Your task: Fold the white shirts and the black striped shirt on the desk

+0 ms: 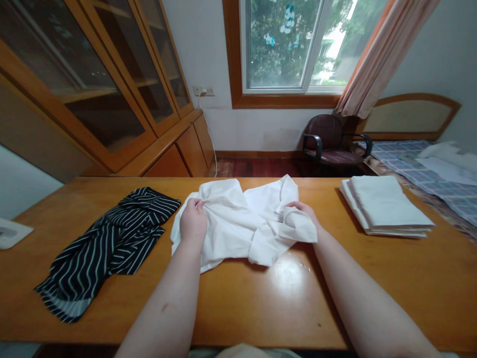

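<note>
A crumpled white shirt (227, 223) lies across the middle of the wooden table (238, 308), its cloth bunched and folded over itself. My left hand (194, 221) pinches the fabric near its left side, drawing creases toward the fingertips. On the right, my right hand (303, 211) grips a loose end of the same shirt; a flap of cloth hides part of those fingers. Left of my left hand rests a black garment with white stripes (108, 243), loosely bundled. A neat stack of folded white cloth (387, 206) sits to the right, apart from my right hand.
A white object (13, 233) is at the table's far left edge. Past the table stand a glass-fronted cabinet (149, 64), a dark red armchair (328, 141) below the window, and a bed (439, 164) with a checked sheet. A white cord (210, 134) hangs from the wall socket.
</note>
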Available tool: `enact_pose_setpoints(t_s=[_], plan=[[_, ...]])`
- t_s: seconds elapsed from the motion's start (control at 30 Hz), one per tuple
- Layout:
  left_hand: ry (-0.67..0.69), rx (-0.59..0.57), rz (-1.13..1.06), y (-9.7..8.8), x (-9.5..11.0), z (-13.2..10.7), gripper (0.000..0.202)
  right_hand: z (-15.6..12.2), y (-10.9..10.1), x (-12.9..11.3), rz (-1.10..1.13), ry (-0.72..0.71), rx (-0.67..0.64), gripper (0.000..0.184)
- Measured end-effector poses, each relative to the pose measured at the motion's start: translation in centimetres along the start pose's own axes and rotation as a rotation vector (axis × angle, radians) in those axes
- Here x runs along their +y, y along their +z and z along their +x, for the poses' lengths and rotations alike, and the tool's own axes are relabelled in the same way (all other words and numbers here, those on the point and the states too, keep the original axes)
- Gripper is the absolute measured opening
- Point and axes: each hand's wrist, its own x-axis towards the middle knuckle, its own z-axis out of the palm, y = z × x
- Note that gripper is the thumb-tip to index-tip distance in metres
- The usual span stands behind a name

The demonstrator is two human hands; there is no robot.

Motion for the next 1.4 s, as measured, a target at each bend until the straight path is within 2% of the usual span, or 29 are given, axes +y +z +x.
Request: enact_pose_setpoints(t_s=[0.1, 0.13, 0.2, 0.23, 0.3, 0.4, 0.5, 0.53, 0.57, 0.6, 0.7, 0.77, 0.83, 0.93, 0.97, 1.03, 1.23, 1.3, 1.4], plan=[[0.001, 0.073, -0.139, 0.4, -0.3, 0.1, 0.013, -1.0, 0.4, -1.6, -0.427, -0.083, -0.059, 0.019], [0.005, 0.094, -0.177, 0.4, -0.4, 0.1, 0.013, -1.4, 0.6, -2.2, -0.55, -0.164, -0.053, 0.021], [0.013, 0.139, -0.242, 0.5, -0.4, 0.0, 0.013, -2.0, 1.0, -3.1, -0.643, -0.356, -0.11, 0.026], [0.018, 0.162, -0.273, 0.6, -0.4, -0.1, 0.013, -2.2, 1.2, -3.5, -0.626, -0.426, -0.188, 0.029], [0.022, 0.198, -0.345, 0.7, -0.3, -0.1, 0.013, -2.7, 1.6, -3.9, -0.526, -0.468, -0.362, 0.031], [0.014, 0.213, -0.499, 0.9, -0.2, 0.0, 0.011, -3.6, 2.0, -4.0, -0.239, -0.38, -0.521, 0.029], [-0.018, 0.156, -0.697, 1.2, 0.1, 0.1, 0.007, -4.6, 2.5, -3.9, 0.02, -0.213, -0.712, 0.034], [-0.033, 0.118, -0.764, 1.3, 0.3, 0.1, 0.007, -4.8, 2.7, -4.0, 0.045, -0.158, -0.739, 0.033], [-0.047, 0.073, -0.828, 1.4, 0.5, 0.1, 0.007, -5.0, 2.8, -4.0, 0.038, -0.128, -0.708, 0.031], [-0.058, 0.024, -0.89, 1.5, 0.7, 0.0, 0.008, -5.0, 2.9, -4.0, 0.011, -0.133, -0.621, 0.029], [-0.065, -0.129, -1.048, 1.8, 1.1, -0.5, 0.014, -4.6, 3.2, -3.9, -0.036, -0.276, -0.22, 0.025], [-0.028, -0.244, -1.074, 1.9, 1.4, -0.9, 0.018, -4.1, 3.4, -3.6, 0.068, -0.34, -0.108, 0.032], [0.088, -0.433, -0.959, 1.8, 1.8, -1.3, 0.02, -3.6, 3.7, -3.1, 0.297, -0.348, -0.145, 0.04], [0.39, -0.802, -0.65, 1.3, 2.8, -2.0, 0.02, -3.1, 4.4, -2.5, 0.607, -0.258, -0.248, 0.048], [0.475, -0.882, -0.564, 1.1, 3.1, -2.3, 0.02, -2.9, 4.6, -2.3, 0.656, -0.212, -0.265, 0.05], [0.575, -0.938, -0.445, 0.6, 3.8, -2.9, 0.024, -2.8, 4.9, -2.3, 0.674, -0.136, -0.276, 0.052], [0.667, -0.856, -0.281, -0.2, 4.2, -3.7, 0.029, -3.1, 4.6, -2.8, 0.576, -0.123, -0.272, 0.052], [0.616, -0.723, -0.237, -0.5, 4.1, -3.4, 0.029, -3.1, 4.6, -2.9, 0.482, -0.131, -0.242, 0.055], [0.41, -0.401, -0.091, -1.5, 4.1, -3.3, 0.031, -3.0, 4.7, -2.7, 0.343, -0.135, -0.196, 0.059]])
